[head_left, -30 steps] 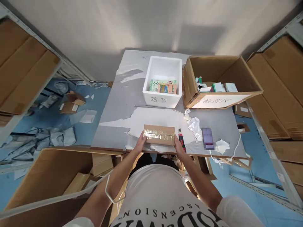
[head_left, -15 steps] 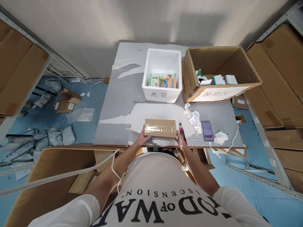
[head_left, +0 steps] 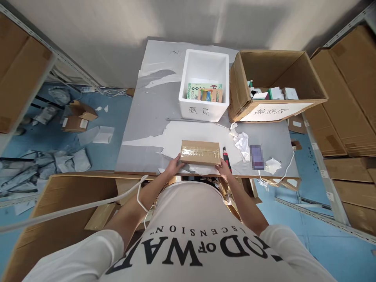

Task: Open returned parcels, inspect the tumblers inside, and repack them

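A brown cardboard box [head_left: 200,152], long and flat with shiny clear tape across its top, is at the front of the grey table [head_left: 141,117]. My left hand [head_left: 174,166] grips its near left corner, thumb on the front side. On the near right corner my right hand [head_left: 224,169] is closed on the same box. Just to the right of that hand lies a red and black utility knife [head_left: 226,158]. The undersides of both hands and the far fingers are hidden by the box.
Behind stands a white foam box [head_left: 204,110] with printed packets inside. Right of it is a large open carton [head_left: 237,90] holding small boxes. Crumpled paper [head_left: 242,145] and a blurred purple object [head_left: 257,157] lie right. A big open carton [head_left: 70,219] stands below left.
The view has shifted slightly, so the table and containers sit a little higher in the picture. Both hands keep hold of the cardboard box, with the right hand's grip slightly nearer its front side.
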